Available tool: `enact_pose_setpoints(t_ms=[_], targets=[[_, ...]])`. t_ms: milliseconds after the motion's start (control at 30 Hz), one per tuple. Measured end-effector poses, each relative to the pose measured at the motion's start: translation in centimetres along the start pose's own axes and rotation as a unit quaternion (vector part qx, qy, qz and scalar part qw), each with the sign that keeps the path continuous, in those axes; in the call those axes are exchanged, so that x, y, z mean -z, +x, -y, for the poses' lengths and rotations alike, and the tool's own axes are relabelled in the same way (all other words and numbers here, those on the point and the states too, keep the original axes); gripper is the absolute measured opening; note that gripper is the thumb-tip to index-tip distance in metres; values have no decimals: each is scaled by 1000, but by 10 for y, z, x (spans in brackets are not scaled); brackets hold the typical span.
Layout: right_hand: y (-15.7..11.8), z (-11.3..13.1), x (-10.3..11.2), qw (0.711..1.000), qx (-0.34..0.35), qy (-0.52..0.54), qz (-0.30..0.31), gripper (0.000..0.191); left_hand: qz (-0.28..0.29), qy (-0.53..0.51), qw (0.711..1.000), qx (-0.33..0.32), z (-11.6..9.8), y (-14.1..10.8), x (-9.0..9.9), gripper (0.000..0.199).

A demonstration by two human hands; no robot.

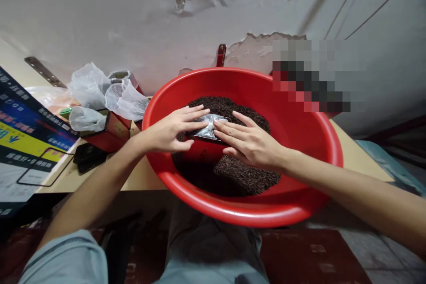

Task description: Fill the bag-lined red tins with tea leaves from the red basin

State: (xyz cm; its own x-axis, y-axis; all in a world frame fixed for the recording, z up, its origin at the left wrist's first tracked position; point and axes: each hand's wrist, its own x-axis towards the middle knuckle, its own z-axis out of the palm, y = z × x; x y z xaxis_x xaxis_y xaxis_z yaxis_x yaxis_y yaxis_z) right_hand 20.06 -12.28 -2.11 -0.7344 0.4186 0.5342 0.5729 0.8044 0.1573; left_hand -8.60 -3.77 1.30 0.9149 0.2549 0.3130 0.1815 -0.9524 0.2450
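Note:
A tin [205, 153] with a red side stands in the red basin [328, 142], among dark, dry, twisted leaves that look like loose tea [253, 177]. Clear plastic film [209, 125] covers the top of the tin. My left hand [171, 129] lies over the tin's left end, fingers stretched out and touching the film. From the other side, my right hand [248, 141] rests its extended fingertips on the middle of the film. Neither hand is wrapped round anything. My fingers hide part of the tin's rim.
Left of the basin, a red tin [115, 132] with a plastic liner [87, 119] stands near more crumpled plastic bags [124, 100]. A black object [89, 157] lies by a printed box [31, 142]. Behind the wooden table [362, 155] is a peeling wall [133, 17].

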Motion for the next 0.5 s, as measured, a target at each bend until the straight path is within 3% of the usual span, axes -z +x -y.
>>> enact_pose_setpoints(t_ms=[133,300,500], targets=[[2,8,2,999,9,-47,-5,32,-32,73,997,-11,-15,1,-14,56],[15,0,8,999,-6,4,-34,27,-30,172,985,-10,-33,6,-17,44],[31,4,-3,997,-34,-1,69,50,-9,198,978,68,-41,2,-22,41]])
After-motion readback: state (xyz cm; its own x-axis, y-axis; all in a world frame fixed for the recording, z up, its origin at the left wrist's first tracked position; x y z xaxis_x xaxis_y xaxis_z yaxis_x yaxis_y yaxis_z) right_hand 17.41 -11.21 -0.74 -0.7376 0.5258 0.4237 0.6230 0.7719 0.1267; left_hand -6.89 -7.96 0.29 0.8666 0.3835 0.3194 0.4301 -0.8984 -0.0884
